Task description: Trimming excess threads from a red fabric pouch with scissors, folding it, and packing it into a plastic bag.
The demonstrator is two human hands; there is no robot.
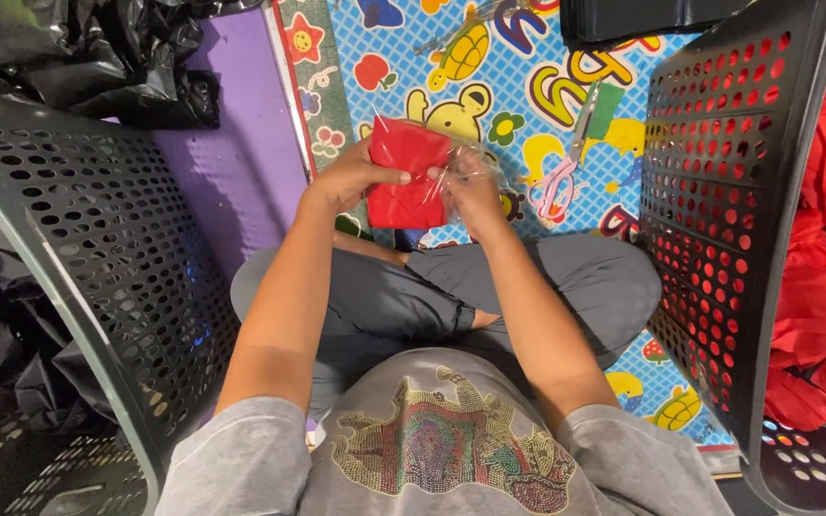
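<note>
We're cross-legged, forearms stretched forward. Left hand point(351, 177) and right hand point(470, 191) raised close together, fingers curled in a grip, thumbs on top.

The folded red cloth square point(410, 174) is partly covered by the left hand point(348, 178) gripping its near edge. Beside that grip, the crinkled clear plastic bag point(475, 167) blurs over the right hand point(473, 196), hiding its fingertips.
</note>
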